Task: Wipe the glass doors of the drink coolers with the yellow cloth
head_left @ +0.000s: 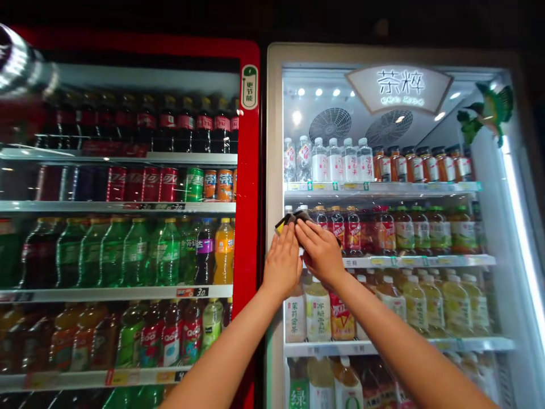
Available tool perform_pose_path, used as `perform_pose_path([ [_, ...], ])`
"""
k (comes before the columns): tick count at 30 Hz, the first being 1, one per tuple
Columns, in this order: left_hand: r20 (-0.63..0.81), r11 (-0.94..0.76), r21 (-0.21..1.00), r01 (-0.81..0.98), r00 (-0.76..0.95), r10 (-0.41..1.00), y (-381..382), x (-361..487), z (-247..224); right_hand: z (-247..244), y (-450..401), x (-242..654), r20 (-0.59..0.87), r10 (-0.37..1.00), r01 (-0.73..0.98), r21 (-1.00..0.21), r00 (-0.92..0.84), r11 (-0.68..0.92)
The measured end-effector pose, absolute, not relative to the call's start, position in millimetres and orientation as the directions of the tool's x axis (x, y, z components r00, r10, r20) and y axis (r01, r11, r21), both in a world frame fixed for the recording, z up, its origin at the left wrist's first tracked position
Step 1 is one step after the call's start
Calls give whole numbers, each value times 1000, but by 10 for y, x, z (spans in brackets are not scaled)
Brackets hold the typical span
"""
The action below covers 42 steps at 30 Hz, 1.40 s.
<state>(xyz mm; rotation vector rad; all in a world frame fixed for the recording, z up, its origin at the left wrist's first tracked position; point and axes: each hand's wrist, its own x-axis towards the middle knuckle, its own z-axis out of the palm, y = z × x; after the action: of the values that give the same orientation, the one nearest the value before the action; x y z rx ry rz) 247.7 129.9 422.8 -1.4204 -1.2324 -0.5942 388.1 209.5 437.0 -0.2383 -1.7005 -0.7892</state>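
Both my arms reach forward to the left edge of the glass door on the right-hand cooler [275, 170]. A dark cloth-like item with a yellow patch [281, 225] sits at my fingertips, against the door. My left hand [283, 264] lies flat with its fingers pointing up, its fingertips at the lower edge of the dark item. Beside it, touching it, my right hand [319, 250] rests with extended fingers over the item's right part. What lies beneath both palms is hidden.
The red-framed cooler [249, 227] on the left holds several shelves of bottles and cans. Bottles fill the right cooler's shelves [383, 261] behind the glass. A green bird ornament [494, 111] hangs at upper right. A blurred shiny object [21, 62] is at upper left.
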Motion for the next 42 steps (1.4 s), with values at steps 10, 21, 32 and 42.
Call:
perform_pose_path([
  [10, 887, 274, -407, 872, 306, 345, 1363, 2312, 4721, 4947, 2287, 3699, 879, -290, 491, 457, -379, 742],
  [21, 893, 204, -376, 904, 295, 341, 1511, 2518, 6104, 6037, 2246, 3728, 986, -142, 585, 166, -87, 794],
  [32, 927, 236, -293, 926, 215, 307, 1377, 2303, 6636, 6797, 2193, 3402, 972, -187, 639, 234, -142, 733],
  [42, 895, 185, -403, 896, 345, 282, 1515, 2410, 6729, 6784, 2296, 3516, 984, -147, 676, 178, -104, 715],
])
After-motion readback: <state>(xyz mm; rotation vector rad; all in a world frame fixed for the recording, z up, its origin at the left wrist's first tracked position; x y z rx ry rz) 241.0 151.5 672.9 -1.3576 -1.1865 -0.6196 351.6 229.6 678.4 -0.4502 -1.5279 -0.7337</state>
